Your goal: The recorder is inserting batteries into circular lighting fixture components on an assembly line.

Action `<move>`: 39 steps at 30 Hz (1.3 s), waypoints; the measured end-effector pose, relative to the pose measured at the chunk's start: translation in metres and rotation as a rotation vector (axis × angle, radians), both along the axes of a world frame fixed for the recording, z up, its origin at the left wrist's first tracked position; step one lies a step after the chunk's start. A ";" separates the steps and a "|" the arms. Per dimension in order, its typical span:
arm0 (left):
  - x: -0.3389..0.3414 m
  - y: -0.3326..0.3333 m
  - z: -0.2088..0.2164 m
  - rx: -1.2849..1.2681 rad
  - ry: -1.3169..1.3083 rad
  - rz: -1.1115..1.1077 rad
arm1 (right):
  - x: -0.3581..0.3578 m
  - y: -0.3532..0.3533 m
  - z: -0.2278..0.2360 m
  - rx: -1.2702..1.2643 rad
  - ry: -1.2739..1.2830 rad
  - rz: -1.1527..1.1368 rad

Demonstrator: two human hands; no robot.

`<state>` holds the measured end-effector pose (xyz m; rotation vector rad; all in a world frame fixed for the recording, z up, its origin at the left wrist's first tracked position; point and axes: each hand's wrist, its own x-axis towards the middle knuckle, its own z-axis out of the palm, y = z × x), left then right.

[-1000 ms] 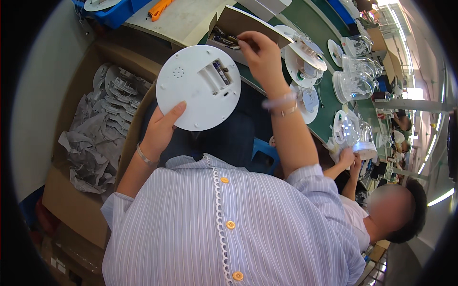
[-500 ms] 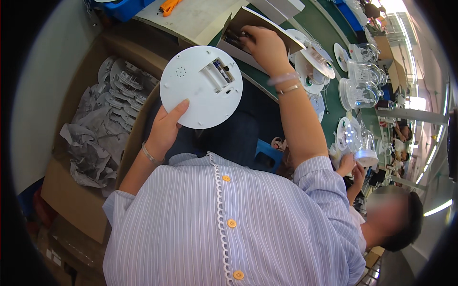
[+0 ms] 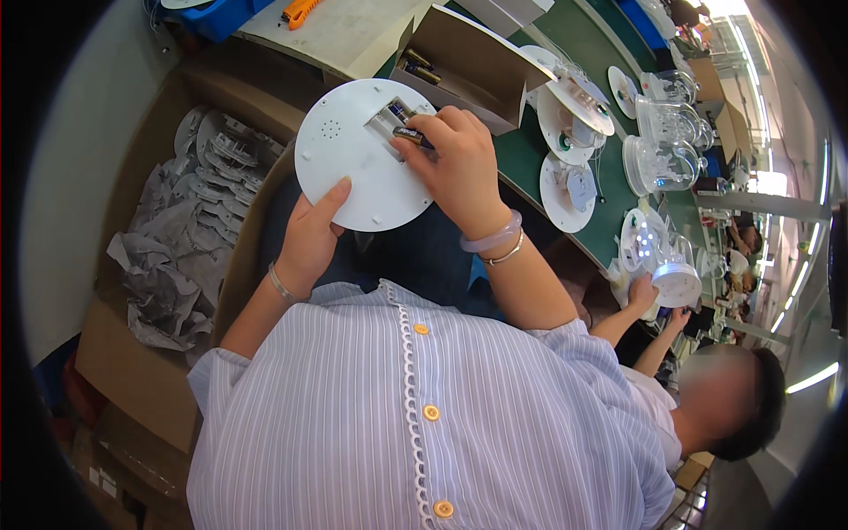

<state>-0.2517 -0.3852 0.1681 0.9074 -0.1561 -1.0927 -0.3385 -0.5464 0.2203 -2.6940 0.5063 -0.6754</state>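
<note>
My left hand [image 3: 311,225] grips the lower left edge of a round white plastic base [image 3: 340,168], thumb on its face. The base shows a speaker-hole pattern and an uncovered battery compartment [image 3: 378,129]. One battery [image 3: 397,109] lies in the compartment's upper part. Between the fingertips of my right hand [image 3: 461,163] is a dark battery [image 3: 412,136], held at the compartment and slightly tilted; whether it touches the contacts I cannot tell. Beyond the base, an open cardboard box [image 3: 468,66] holds a few loose batteries [image 3: 420,67].
At my left, a big carton [image 3: 132,371] holds stacked white discs [image 3: 221,146] and crumpled paper [image 3: 168,278]. An orange cutter [image 3: 299,12] lies on the far table. Rightward on the green bench are more white bases [image 3: 565,190] and clear domes [image 3: 662,165]. A co-worker's hands [image 3: 643,291] hold a domed piece.
My right hand has come out of the cardboard box with a battery and moved to the base's compartment. The co-worker's domed piece has turned.
</note>
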 end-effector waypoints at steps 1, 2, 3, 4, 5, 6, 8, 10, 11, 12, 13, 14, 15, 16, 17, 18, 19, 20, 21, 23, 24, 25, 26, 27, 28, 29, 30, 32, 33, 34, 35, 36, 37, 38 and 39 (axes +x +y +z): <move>-0.001 -0.001 0.001 -0.020 0.029 0.000 | -0.001 0.001 -0.001 -0.019 -0.056 0.032; -0.001 -0.001 0.001 -0.035 0.057 0.005 | -0.003 0.002 -0.002 -0.016 -0.077 0.039; -0.001 -0.001 0.001 -0.051 0.086 0.010 | -0.004 0.002 -0.003 -0.021 -0.104 0.060; -0.001 -0.001 0.001 -0.059 0.101 0.002 | -0.005 0.002 -0.004 -0.009 -0.146 0.027; 0.000 -0.001 0.001 -0.066 0.116 -0.005 | -0.006 0.001 -0.005 -0.005 -0.195 0.008; 0.000 0.000 0.000 -0.074 0.130 -0.012 | -0.007 0.000 -0.006 0.000 -0.245 -0.011; 0.000 0.000 -0.001 -0.061 0.114 -0.009 | -0.008 -0.001 -0.009 0.252 -0.226 -0.087; -0.002 0.002 -0.003 -0.045 0.101 -0.022 | -0.011 -0.002 -0.012 0.592 -0.190 -0.123; -0.002 0.002 -0.005 -0.038 0.094 -0.033 | -0.012 -0.004 -0.012 0.804 -0.163 -0.116; -0.003 0.002 -0.006 -0.025 0.089 -0.040 | -0.012 -0.005 -0.013 1.015 -0.134 -0.116; -0.005 0.003 -0.008 -0.005 0.064 -0.058 | -0.013 -0.005 -0.014 1.058 -0.120 -0.115; -0.006 0.004 -0.010 0.023 0.041 -0.072 | -0.014 -0.005 -0.015 1.101 -0.105 -0.120; -0.006 0.005 -0.012 0.033 0.015 -0.087 | -0.015 -0.004 -0.015 1.140 -0.104 -0.117; -0.006 0.005 -0.014 0.073 -0.023 -0.101 | -0.015 -0.004 -0.016 1.167 -0.115 -0.128; -0.005 0.006 -0.016 0.096 -0.063 -0.119 | -0.015 -0.002 -0.017 1.191 -0.141 -0.133; -0.004 0.007 -0.017 0.108 -0.089 -0.130 | -0.015 -0.001 -0.017 1.220 -0.167 -0.131; -0.003 0.008 -0.019 0.121 -0.115 -0.142 | -0.014 0.000 -0.018 1.222 -0.168 -0.135; -0.003 0.008 -0.020 0.121 -0.129 -0.146 | -0.014 0.000 -0.019 1.230 -0.169 -0.132; -0.002 0.009 -0.021 0.131 -0.131 -0.159 | -0.013 0.001 -0.019 1.236 -0.170 -0.151; -0.002 0.010 -0.020 0.063 -0.139 -0.148 | -0.010 0.001 -0.019 1.209 -0.198 -0.121; -0.002 0.011 -0.019 0.022 -0.134 -0.150 | -0.010 0.001 -0.019 1.206 -0.200 -0.133; -0.002 0.012 -0.019 0.035 -0.144 -0.144 | -0.009 0.001 -0.019 1.177 -0.207 -0.115; -0.001 0.012 -0.018 0.034 -0.153 -0.139 | -0.008 0.000 -0.018 1.159 -0.204 -0.109; -0.002 0.012 -0.017 0.033 -0.162 -0.134 | -0.007 -0.001 -0.016 1.140 -0.200 -0.102; -0.003 0.013 -0.016 0.022 -0.182 -0.114 | -0.007 -0.001 -0.015 1.142 -0.190 -0.096; -0.004 0.013 -0.016 0.009 -0.206 -0.094 | -0.006 -0.002 -0.014 1.140 -0.182 -0.087; -0.004 0.013 -0.016 -0.022 -0.234 -0.070 | -0.005 -0.002 -0.014 1.138 -0.185 -0.075; -0.004 0.013 -0.018 -0.021 -0.304 -0.056 | -0.004 -0.001 -0.013 1.106 -0.160 -0.087; -0.004 0.013 -0.019 -0.025 -0.338 -0.044 | -0.004 -0.001 -0.013 1.089 -0.158 -0.081; -0.003 0.014 -0.020 -0.022 -0.362 -0.049 | -0.004 0.000 -0.013 1.071 -0.148 -0.089; -0.001 0.015 -0.020 -0.016 -0.383 -0.053 | -0.003 0.001 -0.013 1.052 -0.144 -0.088; 0.001 0.015 -0.021 -0.012 -0.400 -0.045 | -0.003 0.001 -0.013 1.034 -0.131 -0.097; 0.002 0.016 -0.021 -0.023 -0.381 -0.046 | -0.003 0.002 -0.013 1.034 -0.146 -0.076; 0.004 0.016 -0.021 -0.036 -0.356 -0.039 | -0.003 0.003 -0.013 1.034 -0.153 -0.069; 0.005 0.016 -0.021 -0.028 -0.329 -0.036 | -0.003 0.004 -0.013 1.034 -0.162 -0.061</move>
